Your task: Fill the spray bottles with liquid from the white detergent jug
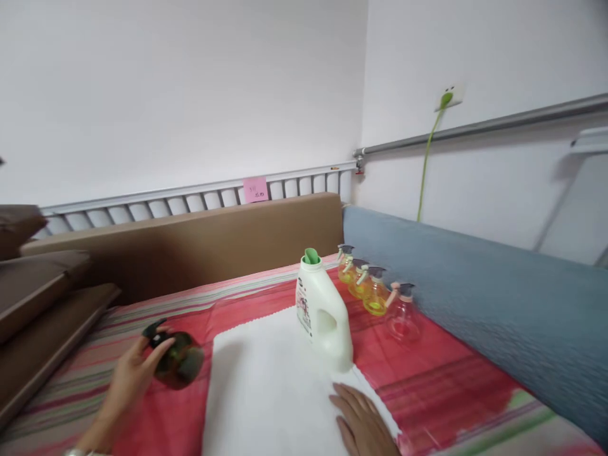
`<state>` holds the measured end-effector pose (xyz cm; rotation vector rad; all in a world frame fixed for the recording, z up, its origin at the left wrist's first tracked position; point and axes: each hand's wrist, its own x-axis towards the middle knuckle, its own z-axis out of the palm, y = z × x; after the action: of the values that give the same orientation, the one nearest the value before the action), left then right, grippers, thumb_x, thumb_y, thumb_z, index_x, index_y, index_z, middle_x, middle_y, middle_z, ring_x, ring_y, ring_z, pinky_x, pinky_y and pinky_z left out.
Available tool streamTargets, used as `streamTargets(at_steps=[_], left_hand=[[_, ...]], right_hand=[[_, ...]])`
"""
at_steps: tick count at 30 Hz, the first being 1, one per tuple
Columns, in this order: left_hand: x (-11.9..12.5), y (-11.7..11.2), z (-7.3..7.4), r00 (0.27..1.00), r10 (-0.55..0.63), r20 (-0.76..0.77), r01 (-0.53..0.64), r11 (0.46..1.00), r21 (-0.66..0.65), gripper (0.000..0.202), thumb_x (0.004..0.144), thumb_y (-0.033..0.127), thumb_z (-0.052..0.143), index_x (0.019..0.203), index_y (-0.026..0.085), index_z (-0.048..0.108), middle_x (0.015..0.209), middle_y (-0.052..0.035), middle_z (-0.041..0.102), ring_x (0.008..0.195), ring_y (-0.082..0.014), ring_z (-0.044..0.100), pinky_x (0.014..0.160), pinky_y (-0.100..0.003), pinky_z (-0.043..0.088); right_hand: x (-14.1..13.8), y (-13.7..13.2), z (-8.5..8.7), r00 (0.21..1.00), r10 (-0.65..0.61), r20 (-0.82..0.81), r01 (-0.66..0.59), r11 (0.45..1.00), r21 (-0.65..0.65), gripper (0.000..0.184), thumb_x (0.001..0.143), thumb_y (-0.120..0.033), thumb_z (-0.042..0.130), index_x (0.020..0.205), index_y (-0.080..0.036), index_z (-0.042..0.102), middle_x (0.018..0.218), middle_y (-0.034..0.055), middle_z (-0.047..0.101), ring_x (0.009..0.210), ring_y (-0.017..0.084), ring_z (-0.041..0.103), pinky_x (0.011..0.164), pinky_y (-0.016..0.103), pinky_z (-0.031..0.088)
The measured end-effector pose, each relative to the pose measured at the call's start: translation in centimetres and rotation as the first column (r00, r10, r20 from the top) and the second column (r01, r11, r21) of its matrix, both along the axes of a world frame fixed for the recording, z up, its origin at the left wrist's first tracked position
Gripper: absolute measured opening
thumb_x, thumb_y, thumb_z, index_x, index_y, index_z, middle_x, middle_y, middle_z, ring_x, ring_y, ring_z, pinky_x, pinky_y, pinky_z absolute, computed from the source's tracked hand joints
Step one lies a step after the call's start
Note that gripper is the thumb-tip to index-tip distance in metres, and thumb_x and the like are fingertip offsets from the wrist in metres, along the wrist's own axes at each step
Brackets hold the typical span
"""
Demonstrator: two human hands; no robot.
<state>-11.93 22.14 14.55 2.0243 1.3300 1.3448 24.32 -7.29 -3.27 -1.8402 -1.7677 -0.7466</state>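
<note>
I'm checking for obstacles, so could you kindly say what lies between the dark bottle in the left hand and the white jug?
In the head view, red tablecloth, then white sheet, lies between the dark bottle and white jug; nothing stands there.

Probably a home room, wall radiator (194, 202), striped cloth (427, 392), plugged-in green cord (427, 158)

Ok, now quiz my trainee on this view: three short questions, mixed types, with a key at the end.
1. What does the left hand hold? A, the pink note; B, the dark bottle; C, the green cable.
2. True or false: a green spout shows at the mouth of the white jug.
3. How many see-through bottles stand in the row beside that jug?
Key: 1, B; 2, true; 3, four.
</note>
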Motion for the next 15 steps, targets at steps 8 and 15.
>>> streamTargets(at_steps=[8, 15], left_hand=[[1.7, -13.0, 0.6, 0.961, -0.205, 0.186, 0.234, 0.961, -0.149, 0.038, 0.067, 0.042, 0.068, 0.094, 0.015, 0.066, 0.09, -0.0061, 0.072, 0.088, -0.0236, 0.066, 0.081, -0.033, 0.053], [3.1, -13.7, -2.6, 0.953, -0.238, 0.186, 0.268, 0.95, -0.159, 0.035, 0.063, 0.038, 0.072, 0.091, 0.018, 0.07, 0.088, -0.0061, 0.074, 0.088, -0.0243, 0.067, 0.083, -0.032, 0.053]], right_hand=[[-0.5, 0.1, -0.2, 0.997, 0.023, -0.067, -0.023, 1.0, 0.005, 0.027, 0.082, -0.029, 0.052, 0.106, -0.023, 0.065, 0.111, 0.0057, 0.069, 0.1, 0.023, 0.064, 0.084, 0.04, 0.051], [-0.1, 0.2, -0.3, 0.999, 0.013, -0.029, -0.013, 0.999, -0.032, 0.028, 0.081, -0.033, 0.053, 0.106, -0.025, 0.066, 0.111, 0.004, 0.069, 0.099, 0.023, 0.065, 0.081, 0.037, 0.054]])
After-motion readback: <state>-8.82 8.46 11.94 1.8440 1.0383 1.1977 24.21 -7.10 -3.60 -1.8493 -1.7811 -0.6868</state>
